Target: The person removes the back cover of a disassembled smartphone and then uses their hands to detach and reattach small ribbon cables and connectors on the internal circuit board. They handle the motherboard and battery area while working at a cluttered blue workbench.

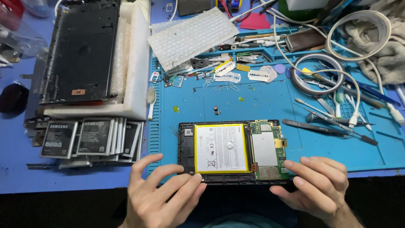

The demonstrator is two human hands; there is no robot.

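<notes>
An opened tablet (185, 145) lies on the blue work mat (261, 105), back cover off. Its white battery (221, 147) with a yellow border fills the middle and a green circuit board (268, 147) with metal shields sits at the right. My left hand (158, 194) rests at the tablet's near left edge, fingertips touching the frame by the battery's lower corner. At the near right corner, my right hand (314, 183) touches the frame beside the circuit board with its fingers. Neither hand holds a tool.
Tweezers (314, 126), picks and a roll of tape (318, 74) lie right of the tablet. Razor blades (228, 76) and small parts lie behind it. Several phone batteries (84, 137) are stacked at left, beneath a white foam tray (137, 63) holding a black panel (82, 50). Cables cross the back right.
</notes>
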